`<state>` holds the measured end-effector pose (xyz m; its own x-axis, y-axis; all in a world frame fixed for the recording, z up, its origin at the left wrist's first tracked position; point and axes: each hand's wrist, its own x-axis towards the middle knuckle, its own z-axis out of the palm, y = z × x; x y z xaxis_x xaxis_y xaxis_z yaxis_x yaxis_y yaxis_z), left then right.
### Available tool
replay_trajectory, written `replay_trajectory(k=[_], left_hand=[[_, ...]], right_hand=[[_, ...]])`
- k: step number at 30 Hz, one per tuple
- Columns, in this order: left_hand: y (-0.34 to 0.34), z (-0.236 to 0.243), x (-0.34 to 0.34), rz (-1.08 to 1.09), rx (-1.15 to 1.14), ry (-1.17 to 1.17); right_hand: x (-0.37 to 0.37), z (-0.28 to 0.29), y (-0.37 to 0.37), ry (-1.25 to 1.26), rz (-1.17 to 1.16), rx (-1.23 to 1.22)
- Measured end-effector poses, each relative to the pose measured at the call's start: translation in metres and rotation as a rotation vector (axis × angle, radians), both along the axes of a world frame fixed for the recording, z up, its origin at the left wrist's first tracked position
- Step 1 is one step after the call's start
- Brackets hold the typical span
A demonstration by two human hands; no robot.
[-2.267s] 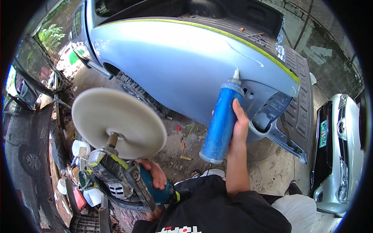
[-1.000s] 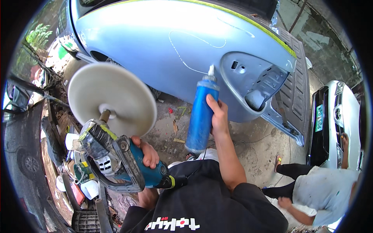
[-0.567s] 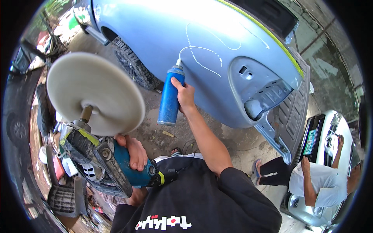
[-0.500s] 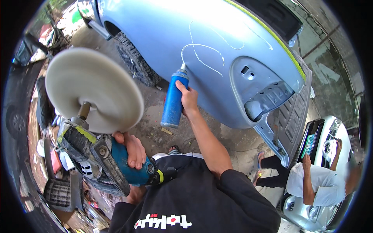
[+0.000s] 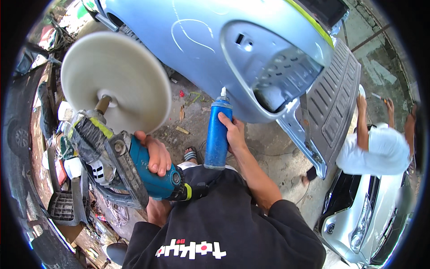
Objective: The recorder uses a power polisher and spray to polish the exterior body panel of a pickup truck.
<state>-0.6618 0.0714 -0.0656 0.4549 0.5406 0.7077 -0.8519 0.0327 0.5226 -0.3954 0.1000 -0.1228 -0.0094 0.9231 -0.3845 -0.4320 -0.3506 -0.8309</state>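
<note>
- The left hand (image 5: 156, 156) has its fingers closed around the teal polisher (image 5: 157, 181); the round pad (image 5: 114, 67) looks blurred, so probably it spins, and a firm grip seems wise.
- The right hand (image 5: 233, 133) wraps the blue bottle (image 5: 217, 140), nozzle (image 5: 223, 92) upward, before the pale-blue panel (image 5: 197, 74); whether they touch, I cannot tell.
- For thin lines like the pale lines (image 5: 191, 20), a gentle, even squeeze should serve best.
- The bottle is better held well apart from the pad.

Polisher (image 5: 130, 168) left of bottle (image 5: 217, 141); truck panel (image 5: 192, 67) ahead; car (image 5: 358, 215) right.
</note>
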Motion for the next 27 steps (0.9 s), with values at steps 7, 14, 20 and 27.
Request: replay_trajectory(k=[7, 14, 20, 27], left_hand=[[-0.043, -0.001, 0.067, 0.146, -0.255, 0.078], [-0.053, -0.001, 0.101, 0.083, -0.354, 0.081], [-0.054, -0.006, 0.097, 0.026, -0.312, 0.040], [-0.071, -0.011, 0.088, -0.017, -0.261, -0.064]], right_hand=[[0.118, -0.017, -0.052, -0.086, 0.308, -0.323], [0.206, -0.049, -0.082, -0.256, 0.422, -0.575], [0.219, -0.043, -0.077, -0.731, 0.536, 0.022], [0.231, -0.043, -0.048, -0.782, 0.411, 0.064]])
